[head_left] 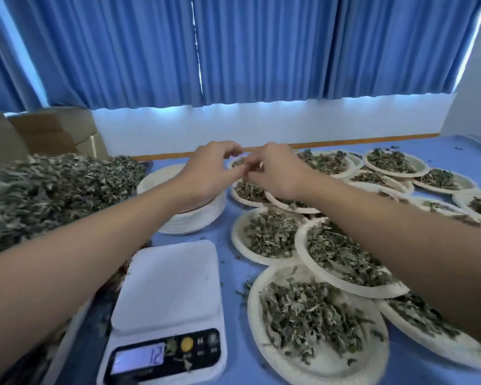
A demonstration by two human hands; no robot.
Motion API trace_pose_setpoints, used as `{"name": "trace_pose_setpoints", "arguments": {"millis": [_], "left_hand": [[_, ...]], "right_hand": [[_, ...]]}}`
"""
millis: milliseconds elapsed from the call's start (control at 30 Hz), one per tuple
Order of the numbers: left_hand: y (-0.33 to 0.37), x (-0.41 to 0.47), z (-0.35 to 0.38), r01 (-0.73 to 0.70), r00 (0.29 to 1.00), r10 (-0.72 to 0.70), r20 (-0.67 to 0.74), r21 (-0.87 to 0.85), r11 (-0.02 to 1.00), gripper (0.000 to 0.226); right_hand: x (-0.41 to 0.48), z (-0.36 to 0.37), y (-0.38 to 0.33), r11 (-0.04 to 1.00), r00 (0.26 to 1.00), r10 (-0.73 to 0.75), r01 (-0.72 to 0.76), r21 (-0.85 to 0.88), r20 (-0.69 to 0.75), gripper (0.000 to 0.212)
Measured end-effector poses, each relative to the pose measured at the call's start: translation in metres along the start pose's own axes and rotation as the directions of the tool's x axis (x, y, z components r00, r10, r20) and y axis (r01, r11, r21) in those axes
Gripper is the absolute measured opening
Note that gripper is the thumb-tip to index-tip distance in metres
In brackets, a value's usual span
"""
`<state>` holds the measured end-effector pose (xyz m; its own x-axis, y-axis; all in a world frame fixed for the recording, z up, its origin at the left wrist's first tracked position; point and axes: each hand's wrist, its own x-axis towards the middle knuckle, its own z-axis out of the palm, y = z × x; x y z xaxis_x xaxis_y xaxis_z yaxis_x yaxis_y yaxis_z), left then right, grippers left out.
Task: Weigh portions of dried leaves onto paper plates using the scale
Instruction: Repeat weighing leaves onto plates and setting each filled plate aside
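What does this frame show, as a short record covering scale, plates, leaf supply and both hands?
Scale: white digital kitchen scale, platform bare, display seems to read 12
Filled plates: many round paper plates of dried leaves, overlapping, right of scale
Empty plates: white stack of empty paper plates behind scale
Leaf supply: large heap of dried green leaves, left of scale
Left hand: fingers curled, above far plates
Right hand: fingers curled, meeting left hand; whether anything is held cannot be told
Surface: blue table cover
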<state>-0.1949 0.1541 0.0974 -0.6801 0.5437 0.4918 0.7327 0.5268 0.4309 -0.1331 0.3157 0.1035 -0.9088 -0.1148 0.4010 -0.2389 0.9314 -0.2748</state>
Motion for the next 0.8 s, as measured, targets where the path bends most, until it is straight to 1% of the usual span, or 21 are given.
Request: {"name": "trace_pose_setpoints", "arguments": {"millis": [67, 133, 200, 267, 367, 433, 500, 600, 667, 800], "left_hand": [[-0.027, -0.011, -0.019, 0.007, 1.000, -0.008, 0.027, 0.064, 0.998, 0.036], [-0.050, -0.021, -0.035, -0.012, 0.995, 0.002, 0.100, 0.096, 0.995, 0.029], [-0.067, -0.030, -0.045, -0.043, 0.985, 0.026, 0.168, 0.099, 0.994, 0.026], [-0.081, -0.037, -0.052, -0.030, 0.982, 0.015, 0.189, 0.077, 0.997, 0.029], [-0.096, -0.045, -0.060, -0.027, 0.982, 0.018, 0.187, 0.046, 0.999, 0.027], [-0.103, -0.051, -0.064, -0.049, 0.982, 0.042, 0.183, 0.029, 0.998, 0.023], [-0.107, -0.056, -0.068, -0.058, 0.979, 0.055, 0.194, 0.012, 0.998, 0.016], [-0.113, -0.063, -0.072, -0.083, 0.973, 0.082, 0.216, -0.006, 0.997, 0.010], [-0.114, -0.066, -0.074, -0.120, 0.969, 0.120, 0.214, -0.012, 0.993, 0.011], [-0.112, -0.068, -0.077, -0.169, 0.965, 0.165, 0.203, 0.007, 0.986, 0.012]], "right_hand": [[0.018, 0.015, -0.017, 0.997, 0.997, -0.071, 0.072, -0.027, 0.036, 0.014], [0.032, 0.027, -0.032, 0.988, 0.985, -0.133, 0.140, -0.059, 0.113, 0.016], [0.043, 0.034, -0.043, 0.977, 0.961, -0.187, 0.203, -0.063, 0.204, 0.019], [0.051, 0.037, -0.050, 0.969, 0.942, -0.221, 0.241, -0.049, 0.251, 0.019], [0.059, 0.039, -0.054, 0.966, 0.928, -0.231, 0.254, -0.043, 0.292, 0.017], [0.060, 0.039, -0.053, 0.965, 0.918, -0.248, 0.263, -0.007, 0.308, 0.018], [0.059, 0.039, -0.052, 0.952, 0.901, -0.291, 0.306, 0.002, 0.321, 0.017], [0.057, 0.039, -0.052, 0.928, 0.885, -0.319, 0.364, -0.078, 0.338, 0.017], [0.056, 0.036, -0.053, 0.910, 0.884, -0.332, 0.392, -0.136, 0.330, 0.017], [0.055, 0.034, -0.058, 0.841, 0.850, -0.387, 0.484, -0.241, 0.358, 0.019]]}}
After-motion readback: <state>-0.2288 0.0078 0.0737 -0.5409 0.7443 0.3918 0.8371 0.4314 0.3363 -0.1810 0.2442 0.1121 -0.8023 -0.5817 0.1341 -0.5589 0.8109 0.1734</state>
